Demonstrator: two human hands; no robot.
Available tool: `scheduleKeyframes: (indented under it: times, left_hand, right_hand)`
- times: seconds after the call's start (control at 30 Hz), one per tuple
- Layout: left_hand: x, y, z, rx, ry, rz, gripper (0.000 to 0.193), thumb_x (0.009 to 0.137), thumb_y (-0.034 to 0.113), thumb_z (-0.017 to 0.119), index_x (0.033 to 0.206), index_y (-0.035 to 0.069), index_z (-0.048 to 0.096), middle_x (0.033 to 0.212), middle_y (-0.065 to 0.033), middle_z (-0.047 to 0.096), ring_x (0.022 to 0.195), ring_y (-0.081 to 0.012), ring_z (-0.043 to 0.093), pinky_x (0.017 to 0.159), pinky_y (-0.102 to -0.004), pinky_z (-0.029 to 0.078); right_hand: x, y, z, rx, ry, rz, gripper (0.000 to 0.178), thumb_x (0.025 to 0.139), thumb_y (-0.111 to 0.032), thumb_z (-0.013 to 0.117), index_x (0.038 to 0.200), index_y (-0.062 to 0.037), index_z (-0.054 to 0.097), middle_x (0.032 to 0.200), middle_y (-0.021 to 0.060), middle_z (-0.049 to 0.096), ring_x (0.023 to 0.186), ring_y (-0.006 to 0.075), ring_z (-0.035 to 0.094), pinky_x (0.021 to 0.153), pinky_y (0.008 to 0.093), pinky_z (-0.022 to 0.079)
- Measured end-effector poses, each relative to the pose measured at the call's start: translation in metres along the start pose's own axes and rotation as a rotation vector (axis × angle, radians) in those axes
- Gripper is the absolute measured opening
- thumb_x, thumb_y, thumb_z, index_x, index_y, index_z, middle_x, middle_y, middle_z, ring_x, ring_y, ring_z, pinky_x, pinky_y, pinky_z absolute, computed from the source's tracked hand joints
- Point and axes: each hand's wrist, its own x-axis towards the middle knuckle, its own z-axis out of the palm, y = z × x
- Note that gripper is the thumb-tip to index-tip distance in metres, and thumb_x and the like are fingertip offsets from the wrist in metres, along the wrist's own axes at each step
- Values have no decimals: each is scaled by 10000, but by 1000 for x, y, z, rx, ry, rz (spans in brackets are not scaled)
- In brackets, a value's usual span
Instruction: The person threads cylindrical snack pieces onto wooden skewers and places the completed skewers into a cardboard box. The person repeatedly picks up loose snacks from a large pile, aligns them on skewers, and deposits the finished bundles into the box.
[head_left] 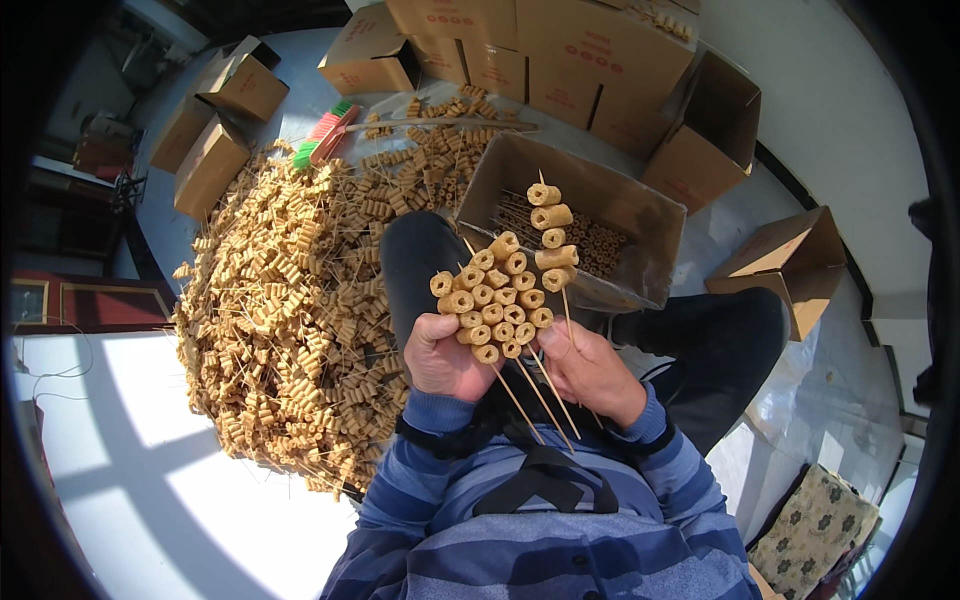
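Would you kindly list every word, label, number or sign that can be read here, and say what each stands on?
None can be read clearly enough to quote.
Large cardboard box at the back: red print above a row of round red marks, too small and blurred.
Smaller box at back left: faint red print, unreadable.
Held skewers of tan rings: no lettering visible.

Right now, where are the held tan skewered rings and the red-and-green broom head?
Held tan skewered rings (pixel 493 302): head view, cluster's middle.
Red-and-green broom head (pixel 327 137): head view, red middle.
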Motion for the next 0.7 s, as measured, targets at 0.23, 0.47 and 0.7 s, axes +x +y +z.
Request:
scheduleKeyframes:
  times: [0.23, 0.47, 0.7]
  left_hand:
    - [-1, -1, -7, -65, -95, -84, 802, 789, 267, 588, 1474, -74, 348, 1431, -283, 488, 1299, -418, 518, 1114, -531, 415]
    - [11, 14, -6, 75, -80, 46, 865, 747, 259, 646, 1481, -69, 326, 1381, -271, 517, 1279, -419, 525, 1101, -538, 423]
    - [19, 16, 5, 114, -102, 71, 890, 739, 286, 670, 1475, -77, 326, 1393, -266, 509, 1260, -425, 538, 1086, -539, 436]
  right_hand:
    - [0, 0, -3, -31, -117, 53, 392, 1087, -429, 390, 1069, -60, 521, 618, -27, 462, 491, 62, 411, 463, 217, 333]
    - [-4, -15, -12, -291, 25, -7, 393, 1098, -371, 374, 1121, -26, 559, 607, -5, 484, 521, 70, 480, 504, 224, 401]
    - [0, -5, -15, -646, 95, -254, 384, 1097, -351, 363, 1069, -56, 608, 662, 33, 513, 581, 129, 537, 600, 294, 475]
